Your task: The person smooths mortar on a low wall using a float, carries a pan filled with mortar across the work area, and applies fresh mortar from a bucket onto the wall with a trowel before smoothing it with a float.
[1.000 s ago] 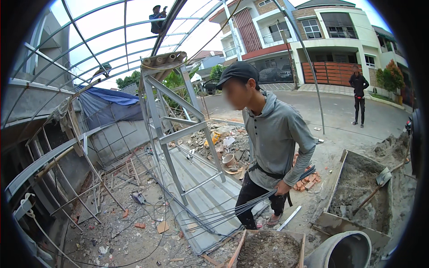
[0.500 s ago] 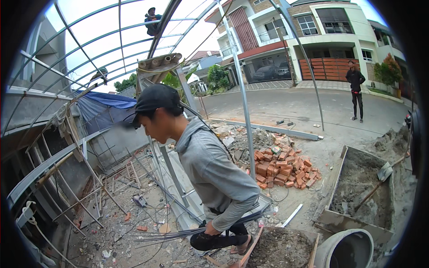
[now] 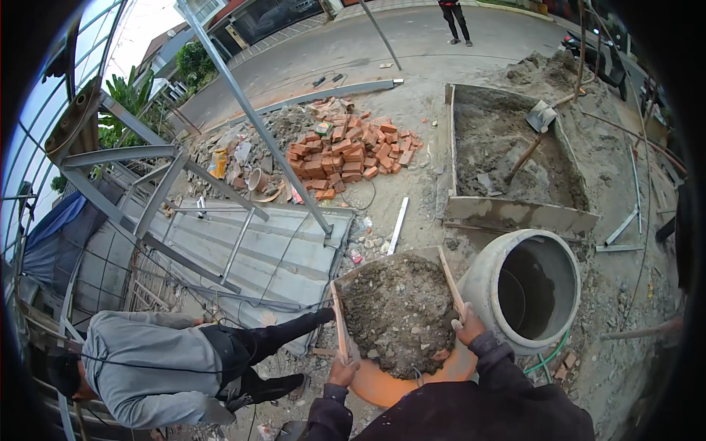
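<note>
In front of me is an orange wheelbarrow (image 3: 381, 385) with pale wooden side bars; its wheel is out of sight. Grey-brown gravelly sand (image 3: 397, 309) fills its tray. My left hand (image 3: 343, 372) is closed around the end of the left bar. Around the right bar, my right hand (image 3: 468, 328) is wrapped in the same way, close to a concrete pipe ring (image 3: 482, 287). Both of my dark-sleeved forearms reach up from the lower edge.
A person in a grey hoodie (image 3: 147, 367) is at left, one foot beside the wheelbarrow. Ahead lie a white strip (image 3: 398, 226) and a brick pile (image 3: 349, 158). A mortar trough (image 3: 515, 209) with a shovel (image 3: 543, 117) stands ahead right. Metal posts (image 3: 257, 121) and corrugated sheets (image 3: 287, 253) are ahead left.
My view has tilted down and swung right, bringing my hands on the wheelbarrow bars into sight. The person in grey, who was right in front, is now at the lower left.
</note>
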Motion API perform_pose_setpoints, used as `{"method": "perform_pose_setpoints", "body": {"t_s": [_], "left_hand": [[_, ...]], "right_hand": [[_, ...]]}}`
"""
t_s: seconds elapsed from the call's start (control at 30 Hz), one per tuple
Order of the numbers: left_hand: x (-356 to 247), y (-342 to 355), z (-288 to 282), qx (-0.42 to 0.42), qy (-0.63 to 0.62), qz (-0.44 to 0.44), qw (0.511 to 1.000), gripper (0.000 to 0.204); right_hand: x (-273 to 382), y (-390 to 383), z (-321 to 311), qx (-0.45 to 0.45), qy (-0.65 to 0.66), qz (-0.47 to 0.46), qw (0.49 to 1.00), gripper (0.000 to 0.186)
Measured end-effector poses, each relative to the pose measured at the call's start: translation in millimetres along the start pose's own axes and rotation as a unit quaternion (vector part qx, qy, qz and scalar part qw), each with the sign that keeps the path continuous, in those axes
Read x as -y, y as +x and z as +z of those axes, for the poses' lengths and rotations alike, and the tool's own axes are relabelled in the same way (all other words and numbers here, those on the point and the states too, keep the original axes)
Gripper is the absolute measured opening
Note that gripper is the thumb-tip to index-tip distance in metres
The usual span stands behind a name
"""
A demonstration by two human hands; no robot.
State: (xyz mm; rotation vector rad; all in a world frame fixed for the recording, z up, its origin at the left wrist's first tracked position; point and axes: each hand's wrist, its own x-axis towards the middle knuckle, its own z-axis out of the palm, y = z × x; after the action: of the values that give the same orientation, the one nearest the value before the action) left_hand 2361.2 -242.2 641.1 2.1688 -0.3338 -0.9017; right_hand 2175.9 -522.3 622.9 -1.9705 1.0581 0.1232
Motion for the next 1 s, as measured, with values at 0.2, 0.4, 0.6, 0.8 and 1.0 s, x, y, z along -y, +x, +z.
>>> {"method": "perform_pose_setpoints", "body": {"t_s": [0.2, 0.4, 0.6, 0.8, 1.0], "left_hand": [[37, 30, -22, -0.048, -0.188, 0.015, 0.981, 0.019], [73, 76, -59, -0.124, -0.331, -0.041, 0.935, 0.018], [83, 128, -124, -0.171, -0.267, -0.057, 0.947, 0.015], [42, 197, -143, -0.220, -0.290, -0.067, 0.929, 0.014], [-44, 347, -135, -0.193, -0.345, 0.010, 0.919, 0.014]], "right_hand": [[61, 54, 12, 0.030, -0.035, -0.066, 0.997, 0.038], [133, 122, 43, 0.107, -0.046, -0.168, 0.979, 0.036], [189, 206, 94, 0.201, -0.027, -0.179, 0.963, 0.043], [210, 286, 92, 0.081, 0.001, -0.293, 0.953, 0.043], [211, 413, 41, 0.090, 0.025, -0.245, 0.965, 0.047]]}}
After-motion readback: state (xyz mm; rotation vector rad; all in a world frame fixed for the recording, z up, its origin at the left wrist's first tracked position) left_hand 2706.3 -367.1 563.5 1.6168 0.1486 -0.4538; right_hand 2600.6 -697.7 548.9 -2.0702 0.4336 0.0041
